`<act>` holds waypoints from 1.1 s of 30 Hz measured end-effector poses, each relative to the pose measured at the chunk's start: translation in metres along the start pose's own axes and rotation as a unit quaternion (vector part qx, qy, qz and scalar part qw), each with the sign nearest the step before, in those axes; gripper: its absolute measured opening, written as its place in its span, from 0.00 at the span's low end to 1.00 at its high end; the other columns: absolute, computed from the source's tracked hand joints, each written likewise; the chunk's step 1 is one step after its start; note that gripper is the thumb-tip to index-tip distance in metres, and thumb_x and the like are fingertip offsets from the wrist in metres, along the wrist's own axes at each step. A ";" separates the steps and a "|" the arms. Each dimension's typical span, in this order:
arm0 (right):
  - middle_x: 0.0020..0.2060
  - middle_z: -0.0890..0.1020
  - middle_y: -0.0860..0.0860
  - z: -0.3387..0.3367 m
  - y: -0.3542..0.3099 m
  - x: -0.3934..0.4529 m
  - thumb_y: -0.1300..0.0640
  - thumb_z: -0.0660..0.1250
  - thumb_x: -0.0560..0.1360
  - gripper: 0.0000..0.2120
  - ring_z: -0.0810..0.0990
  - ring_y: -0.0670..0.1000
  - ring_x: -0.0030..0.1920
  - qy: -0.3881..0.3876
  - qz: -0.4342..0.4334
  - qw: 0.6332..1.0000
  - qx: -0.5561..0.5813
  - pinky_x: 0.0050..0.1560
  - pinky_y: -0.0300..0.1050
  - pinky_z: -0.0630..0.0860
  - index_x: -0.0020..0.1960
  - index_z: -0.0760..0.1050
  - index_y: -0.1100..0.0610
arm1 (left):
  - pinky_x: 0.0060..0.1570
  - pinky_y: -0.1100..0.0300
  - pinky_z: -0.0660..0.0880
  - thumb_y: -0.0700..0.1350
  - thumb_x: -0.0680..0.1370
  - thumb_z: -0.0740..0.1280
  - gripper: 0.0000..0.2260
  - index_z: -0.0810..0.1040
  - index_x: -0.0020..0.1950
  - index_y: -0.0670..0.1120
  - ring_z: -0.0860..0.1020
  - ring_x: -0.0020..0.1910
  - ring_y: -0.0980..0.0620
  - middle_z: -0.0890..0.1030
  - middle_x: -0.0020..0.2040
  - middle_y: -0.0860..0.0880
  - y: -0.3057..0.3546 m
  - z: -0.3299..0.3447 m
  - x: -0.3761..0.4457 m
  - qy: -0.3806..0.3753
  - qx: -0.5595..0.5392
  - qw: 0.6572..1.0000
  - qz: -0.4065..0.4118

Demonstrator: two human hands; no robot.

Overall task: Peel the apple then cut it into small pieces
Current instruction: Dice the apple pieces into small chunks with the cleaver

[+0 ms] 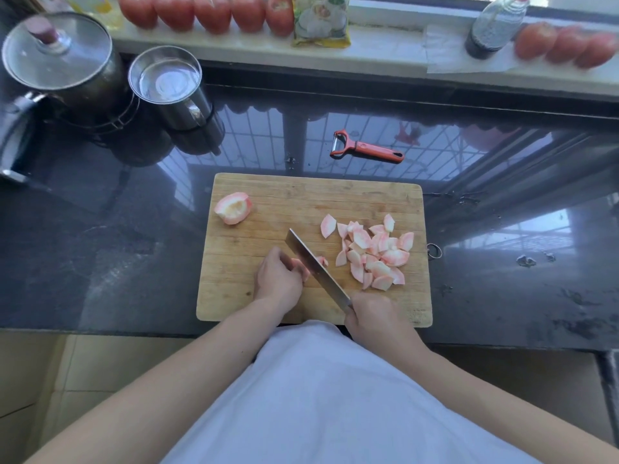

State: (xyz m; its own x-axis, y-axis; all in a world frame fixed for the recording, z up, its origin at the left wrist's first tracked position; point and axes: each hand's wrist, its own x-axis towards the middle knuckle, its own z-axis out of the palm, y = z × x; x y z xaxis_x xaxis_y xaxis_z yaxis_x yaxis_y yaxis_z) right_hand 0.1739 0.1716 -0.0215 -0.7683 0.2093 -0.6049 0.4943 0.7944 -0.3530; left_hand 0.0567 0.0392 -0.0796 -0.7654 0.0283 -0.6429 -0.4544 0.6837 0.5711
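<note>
On the wooden cutting board (268, 195) my left hand (278, 279) holds down a small peeled apple chunk (322, 261) with curled fingers. My right hand (371, 314) grips the handle of a cleaver (315, 267), whose blade stands against that chunk, right beside my left fingers. A pile of several pinkish-white apple pieces (371, 252) lies to the right of the blade. A larger peeled apple part (233, 207) with the core hollow showing sits at the board's far left.
A red peeler (365, 147) lies on the dark glossy counter behind the board. A lidded pot (60, 61) and a steel mug (170, 88) stand at the back left. Tomatoes (211, 11), a packet (321, 21) and a bottle (495, 28) line the sill.
</note>
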 end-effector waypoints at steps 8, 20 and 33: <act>0.36 0.70 0.50 -0.001 -0.004 -0.001 0.61 0.57 0.79 0.12 0.78 0.62 0.45 -0.025 0.004 0.998 -0.053 0.42 0.53 0.75 0.38 0.61 0.52 | 0.41 0.53 0.73 0.49 0.73 0.73 0.09 0.76 0.47 0.47 0.78 0.48 0.46 0.80 0.49 0.49 0.001 -0.001 -0.001 -0.005 -0.010 1.000 0.000; 0.34 0.71 0.51 -0.001 -0.017 0.012 0.62 0.58 0.80 0.08 0.76 0.63 0.49 0.045 -0.018 0.998 0.027 0.43 0.53 0.75 0.42 0.69 0.56 | 0.34 0.57 0.67 0.41 0.76 0.68 0.03 0.75 0.45 0.47 0.77 0.47 0.50 0.80 0.48 0.51 0.001 0.001 -0.004 0.013 -0.011 1.000 0.003; 0.41 0.79 0.55 0.001 -0.002 -0.006 0.60 0.58 0.79 0.07 0.78 0.61 0.43 0.003 -0.010 1.000 -0.028 0.43 0.55 0.77 0.42 0.68 0.56 | 0.38 0.54 0.72 0.45 0.75 0.72 0.08 0.73 0.44 0.47 0.77 0.48 0.46 0.79 0.49 0.49 0.001 0.001 -0.003 0.014 0.004 1.000 0.007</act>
State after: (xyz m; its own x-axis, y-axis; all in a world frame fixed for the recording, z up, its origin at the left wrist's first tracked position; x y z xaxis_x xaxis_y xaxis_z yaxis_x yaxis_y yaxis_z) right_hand 0.1776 0.1681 -0.0180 -0.7807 0.1966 -0.5932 0.4556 0.8288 -0.3249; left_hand 0.0591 0.0409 -0.0773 -0.7842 0.0177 -0.6203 -0.4395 0.6898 0.5753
